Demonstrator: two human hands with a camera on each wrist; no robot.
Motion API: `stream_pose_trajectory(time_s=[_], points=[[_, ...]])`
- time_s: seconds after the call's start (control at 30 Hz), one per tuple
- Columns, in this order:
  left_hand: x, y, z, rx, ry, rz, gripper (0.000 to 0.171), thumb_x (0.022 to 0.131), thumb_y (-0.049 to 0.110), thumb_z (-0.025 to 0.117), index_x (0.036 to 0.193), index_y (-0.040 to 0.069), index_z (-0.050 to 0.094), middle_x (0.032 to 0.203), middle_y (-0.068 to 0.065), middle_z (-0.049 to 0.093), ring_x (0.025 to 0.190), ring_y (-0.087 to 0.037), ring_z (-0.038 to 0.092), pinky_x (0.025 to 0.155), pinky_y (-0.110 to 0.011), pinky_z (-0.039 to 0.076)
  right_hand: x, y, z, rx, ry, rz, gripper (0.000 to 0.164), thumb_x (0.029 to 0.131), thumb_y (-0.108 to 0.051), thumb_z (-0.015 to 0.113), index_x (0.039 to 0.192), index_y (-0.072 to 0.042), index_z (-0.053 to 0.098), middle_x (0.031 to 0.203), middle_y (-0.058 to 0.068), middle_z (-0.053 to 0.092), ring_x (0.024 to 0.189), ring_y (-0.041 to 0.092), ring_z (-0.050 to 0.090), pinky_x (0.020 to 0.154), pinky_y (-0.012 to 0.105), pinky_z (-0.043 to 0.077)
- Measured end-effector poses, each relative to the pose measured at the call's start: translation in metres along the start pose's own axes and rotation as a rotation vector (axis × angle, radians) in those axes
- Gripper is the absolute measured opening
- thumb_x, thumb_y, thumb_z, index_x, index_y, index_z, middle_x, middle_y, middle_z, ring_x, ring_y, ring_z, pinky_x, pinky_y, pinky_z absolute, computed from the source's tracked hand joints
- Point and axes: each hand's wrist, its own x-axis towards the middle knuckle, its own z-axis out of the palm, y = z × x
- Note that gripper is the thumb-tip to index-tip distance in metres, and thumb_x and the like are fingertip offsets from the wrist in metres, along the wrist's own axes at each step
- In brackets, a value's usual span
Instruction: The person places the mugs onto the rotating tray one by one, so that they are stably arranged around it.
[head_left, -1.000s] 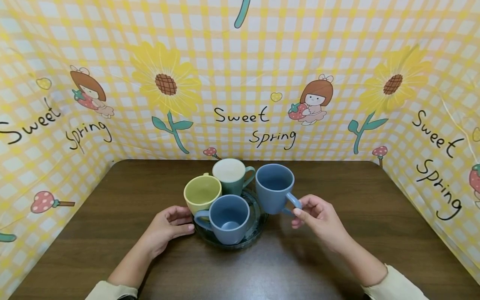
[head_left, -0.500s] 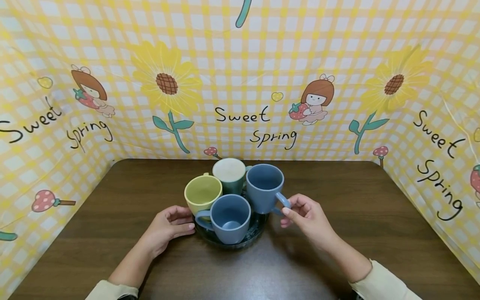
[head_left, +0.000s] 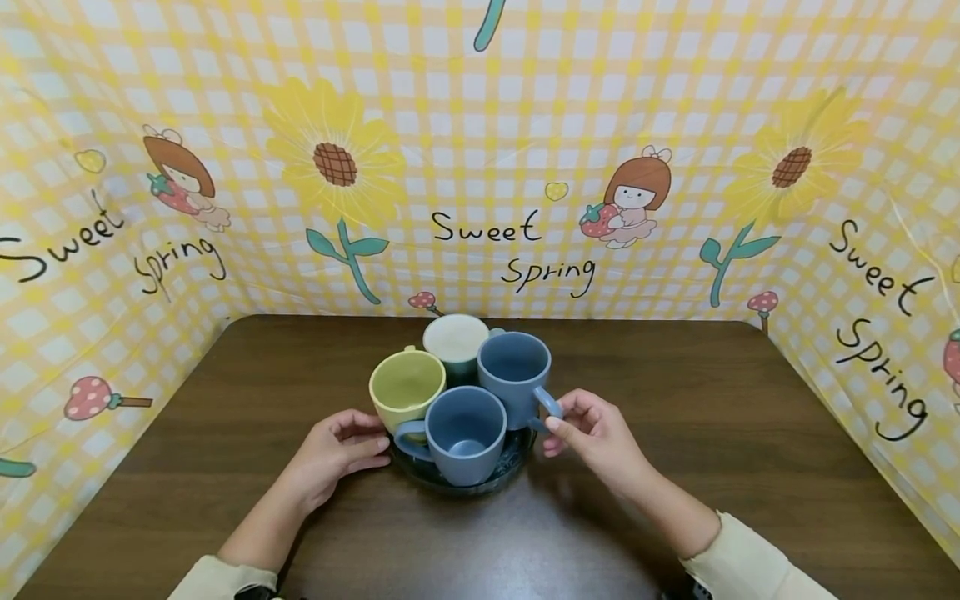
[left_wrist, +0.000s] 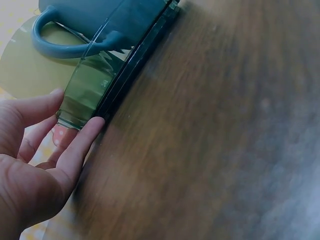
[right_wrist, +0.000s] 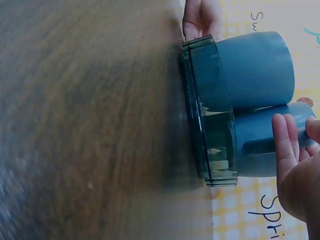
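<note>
My right hand (head_left: 596, 437) pinches the handle of a tall blue mug (head_left: 513, 392), which stands upright at the right of a round, dark green glass tray (head_left: 480, 490). Thumb and fingers of my left hand (head_left: 333, 458) grip the tray's left side; in the left wrist view they lie along its clear wall (left_wrist: 82, 100). A second blue mug (head_left: 465, 442) sits at the tray's front, handle to the left. Behind it are a yellow-green mug (head_left: 408, 387) and a green mug with a white inside (head_left: 456, 342). In the right wrist view both blue mugs sit close together.
The tray rests on a dark brown wooden table (head_left: 675, 375). A yellow checked cloth (head_left: 480, 125) with printed flowers and lettering rises behind the table and along both sides.
My right hand has moved left with the tall blue mug, bringing it over the tray and lower, close against the other mugs. My left hand has kept its place at the tray.
</note>
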Motion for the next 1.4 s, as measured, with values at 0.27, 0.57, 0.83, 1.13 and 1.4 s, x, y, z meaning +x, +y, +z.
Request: stream_pose_trajectory(time_s=[0.27, 0.57, 0.83, 1.13, 1.4], points=[[0.0, -0.001, 0.001, -0.009, -0.009, -0.003, 0.024, 0.082, -0.013, 0.069, 0.102, -0.005, 0.057, 0.103, -0.011, 0.061, 0.09, -0.019, 0.066, 0.081, -0.046, 0.058, 0.0, 0.01, 0.006, 0.009, -0.02, 0.028, 0.016, 0.092, 0.007, 0.062, 0.099, 0.016, 0.05, 0.093, 0.042, 0.053, 0.068, 0.018, 0.069, 0.066, 0.042, 0.06], [-0.001, 0.0, 0.002, -0.01, -0.013, -0.018, 0.024, 0.081, -0.013, 0.07, 0.1, -0.004, 0.057, 0.103, -0.012, 0.061, 0.089, -0.02, 0.066, 0.081, -0.046, 0.057, 0.0, 0.013, 0.014, 0.002, -0.028, 0.117, 0.021, 0.089, 0.003, 0.068, 0.098, 0.015, 0.054, 0.095, 0.042, 0.056, 0.069, 0.024, 0.07, 0.067, 0.044, 0.06], [-0.002, 0.002, 0.0, -0.006, -0.008, -0.026, 0.024, 0.081, -0.013, 0.07, 0.099, -0.001, 0.059, 0.104, -0.012, 0.061, 0.09, -0.02, 0.066, 0.081, -0.046, 0.057, 0.003, 0.008, 0.02, -0.115, 0.005, 0.156, 0.019, 0.083, -0.001, 0.076, 0.092, 0.011, 0.064, 0.077, 0.018, 0.065, 0.063, 0.017, 0.063, 0.06, 0.031, 0.059], [-0.004, 0.001, 0.001, 0.038, 0.014, -0.03, 0.027, 0.08, -0.011, 0.073, 0.102, -0.005, 0.059, 0.103, -0.01, 0.063, 0.09, -0.017, 0.067, 0.082, -0.038, 0.058, 0.0, 0.01, 0.017, -0.107, 0.032, 0.176, 0.025, 0.082, 0.0, 0.076, 0.101, 0.012, 0.066, 0.087, 0.019, 0.069, 0.071, 0.02, 0.067, 0.064, 0.034, 0.06], [-0.007, 0.004, 0.0, 0.131, 0.044, -0.014, 0.039, 0.08, -0.005, 0.076, 0.115, -0.007, 0.058, 0.109, -0.011, 0.065, 0.098, -0.018, 0.066, 0.082, -0.034, 0.057, -0.008, 0.006, 0.006, -0.161, 0.132, 0.151, 0.035, 0.08, -0.001, 0.079, 0.11, 0.01, 0.063, 0.103, 0.025, 0.066, 0.087, 0.022, 0.066, 0.077, 0.027, 0.057]])
